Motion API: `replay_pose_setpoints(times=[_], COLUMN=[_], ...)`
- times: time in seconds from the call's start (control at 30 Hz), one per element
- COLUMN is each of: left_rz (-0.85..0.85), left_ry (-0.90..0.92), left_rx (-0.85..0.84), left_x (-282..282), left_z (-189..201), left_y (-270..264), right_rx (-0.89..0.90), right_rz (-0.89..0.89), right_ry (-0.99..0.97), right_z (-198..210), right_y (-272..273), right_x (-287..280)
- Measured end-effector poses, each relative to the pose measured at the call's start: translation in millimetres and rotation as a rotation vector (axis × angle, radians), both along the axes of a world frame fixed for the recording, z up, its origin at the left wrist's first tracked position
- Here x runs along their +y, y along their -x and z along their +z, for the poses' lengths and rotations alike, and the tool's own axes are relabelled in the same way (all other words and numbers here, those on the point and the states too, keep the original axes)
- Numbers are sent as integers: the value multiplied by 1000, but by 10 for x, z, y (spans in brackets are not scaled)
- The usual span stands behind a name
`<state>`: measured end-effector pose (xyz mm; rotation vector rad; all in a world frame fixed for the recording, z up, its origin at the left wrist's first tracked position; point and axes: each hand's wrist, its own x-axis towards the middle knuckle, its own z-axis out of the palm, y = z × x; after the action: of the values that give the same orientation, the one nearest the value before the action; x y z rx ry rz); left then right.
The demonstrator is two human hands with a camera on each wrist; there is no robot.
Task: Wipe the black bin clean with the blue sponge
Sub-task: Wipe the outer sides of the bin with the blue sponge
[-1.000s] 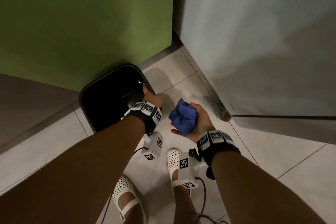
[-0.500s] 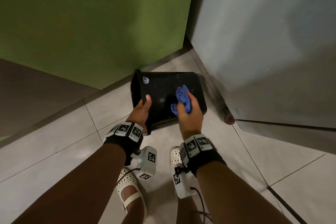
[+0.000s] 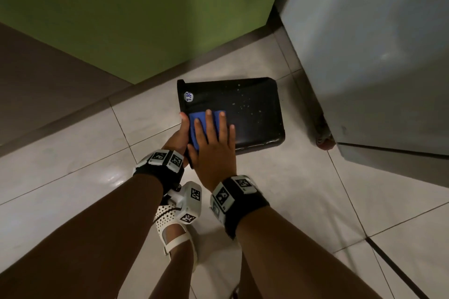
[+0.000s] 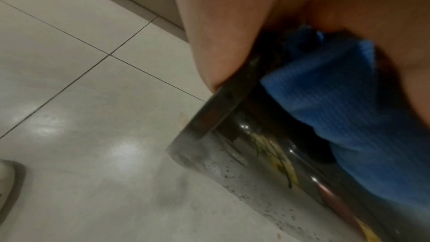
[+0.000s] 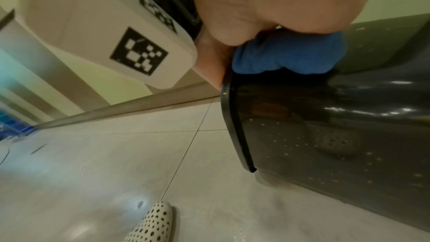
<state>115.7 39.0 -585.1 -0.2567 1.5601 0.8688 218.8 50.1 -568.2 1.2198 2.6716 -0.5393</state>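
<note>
The black bin (image 3: 252, 114) lies tipped on its side on the tiled floor, rim toward the left, with pale specks on its upper wall. My left hand (image 3: 178, 136) grips the rim at the near left corner, thumb on top. My right hand (image 3: 213, 136) lies flat with straight fingers on the blue sponge (image 3: 194, 128) and presses it to the bin's wall beside the rim. The left wrist view shows my thumb (image 4: 221, 34) on the rim (image 4: 223, 102) with the sponge (image 4: 337, 98) next to it. In the right wrist view the sponge (image 5: 286, 54) is squeezed under my palm (image 5: 279, 1) against the bin (image 5: 325, 126).
A green wall (image 3: 136, 12) stands behind the bin and a grey cabinet (image 3: 376, 51) rises close on the right. A round white price sticker (image 3: 188, 96) sits near the bin's rim. My foot in a white perforated shoe (image 3: 175, 228) stands just below my hands.
The bin stood upright a second ago and now lies on its side. My right hand brought the bunched sponge onto its wall, slid it left toward the rim and flattened over it.
</note>
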Motion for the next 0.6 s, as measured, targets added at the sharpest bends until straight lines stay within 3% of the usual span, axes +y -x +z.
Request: replay_pose_setpoints(times=[0.27,0.6], left_rz=[-42,-164], left_ry=[72,105], left_rx=[73,139], left_x=[-98,-188], left_z=[-191,-346], left_y=[56,76], right_rx=[-22,-20], right_rz=[82,-145], right_ry=[112,148], right_z=[-147,-227], right_y=[-8,-393], right_x=[46,403])
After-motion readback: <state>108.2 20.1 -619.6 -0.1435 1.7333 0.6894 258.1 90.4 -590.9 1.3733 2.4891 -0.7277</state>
